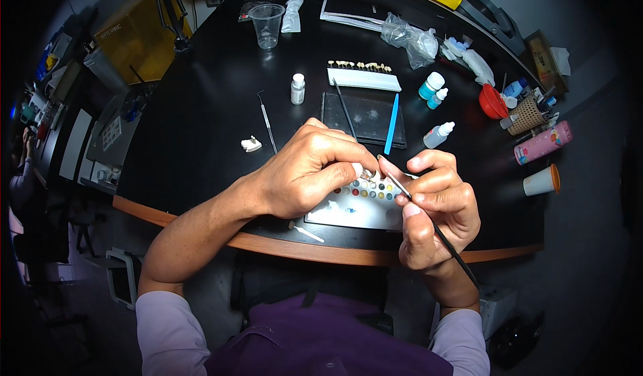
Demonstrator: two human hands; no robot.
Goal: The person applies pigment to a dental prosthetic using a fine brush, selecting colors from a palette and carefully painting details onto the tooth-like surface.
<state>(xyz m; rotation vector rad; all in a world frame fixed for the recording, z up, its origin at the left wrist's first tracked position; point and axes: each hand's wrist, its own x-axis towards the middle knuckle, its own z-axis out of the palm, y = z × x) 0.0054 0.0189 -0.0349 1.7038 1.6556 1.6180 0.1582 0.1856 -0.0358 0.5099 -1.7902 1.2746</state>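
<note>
Brush (457, 256) is in the right hand (442, 208), dark slim handle slanting down and right, tip end up by the left fingertips. Right hand pinches it between thumb and fingers. Left hand (308, 168) is curled, thumb and index finger pinching a small pale piece (367, 174) – mostly hidden by the fingers, so can't say for sure what it is, or whether the brush tip touches it.

Both hands are above a white palette (331, 216) with rows of coloured dots, near the front edge of the dark counter (194, 141). White stick (309, 234) lies just left of the palette.

Beyond the hands: dark slab (365, 118) with a second brush (345, 111) and a blue stick (392, 124) lying across it. Behind that, white holder (364, 79) with a row of tooth-shaped pieces (370, 66) along its back.

Left side: white cast piece (251, 145), metal probe (268, 122), white-capped vial (298, 90). Right side: teal bottle (432, 86) with a smaller one beside it, plus a dropper bottle (439, 135) nearer the right hand – all upright or slightly tilted, fisheye makes that hard to judge.
</note>
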